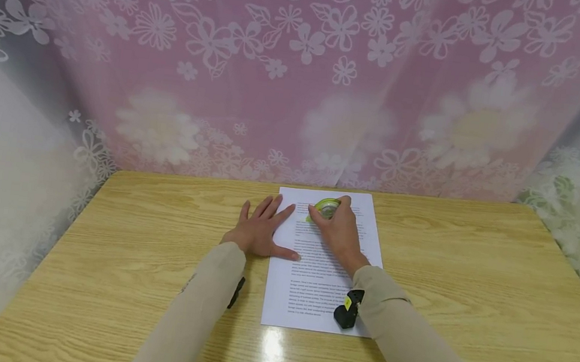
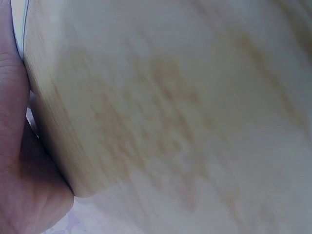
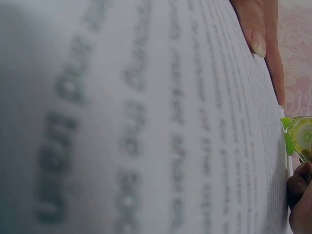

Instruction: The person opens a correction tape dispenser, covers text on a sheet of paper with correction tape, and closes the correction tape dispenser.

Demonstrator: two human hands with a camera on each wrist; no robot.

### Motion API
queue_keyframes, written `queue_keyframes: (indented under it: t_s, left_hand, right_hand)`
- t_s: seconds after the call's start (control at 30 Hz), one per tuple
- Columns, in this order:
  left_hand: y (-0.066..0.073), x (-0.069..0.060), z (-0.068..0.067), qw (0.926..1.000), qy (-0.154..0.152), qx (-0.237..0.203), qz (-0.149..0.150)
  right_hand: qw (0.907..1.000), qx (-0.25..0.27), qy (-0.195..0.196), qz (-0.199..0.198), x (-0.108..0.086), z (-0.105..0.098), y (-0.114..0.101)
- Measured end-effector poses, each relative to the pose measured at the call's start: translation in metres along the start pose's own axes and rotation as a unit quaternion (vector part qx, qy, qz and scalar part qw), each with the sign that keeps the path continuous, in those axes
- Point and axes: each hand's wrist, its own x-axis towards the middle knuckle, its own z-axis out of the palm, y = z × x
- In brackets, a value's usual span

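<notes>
A white sheet of printed paper [image 1: 275, 300] lies on the wooden table, its far end close to the table's back edge. Fingers spread, my left hand [image 1: 256, 231] rests across the sheet's left edge, with the thumb on the text. My right hand [image 1: 340, 232] grips a green correction tape [image 1: 327, 208] over the upper lines of print. In the right wrist view the tape's clear round case [image 3: 301, 134] and green tip [image 3: 286, 136] appear at the paper's far end; whether the tip touches the paper I cannot tell. The left wrist view holds mostly blurred tabletop.
The wood-grain table [image 1: 160, 262] extends to both sides of the sheet. Behind it hangs a pink flowered curtain [image 1: 257, 92], with pale flowered cloth [image 1: 2, 182] at the left and right. A black wrist camera [image 1: 347, 312] sits over the paper's lower right corner.
</notes>
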Motion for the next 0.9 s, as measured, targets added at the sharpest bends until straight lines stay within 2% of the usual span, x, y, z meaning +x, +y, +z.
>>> queue_keyframes:
  t_s: [0.43, 0.73, 0.9]
  left_hand:
    - [-0.001, 0.001, 0.002, 1.0, 0.0, -0.004, -0.001]
    - [0.0, -0.001, -0.001, 1.0, 0.004, -0.008, 0.004]
    - [0.0, -0.002, -0.002, 0.9999, 0.004, -0.012, 0.007]
  right_hand:
    - [0.9997, -0.023, -0.005, 0.011, 0.0, -0.005, 0.003]
    - [0.9975, -0.064, 0.001, 0.029, 0.0, -0.009, 0.006]
    - [0.9976, -0.064, -0.002, 0.028, -0.001, -0.013, 0.006]
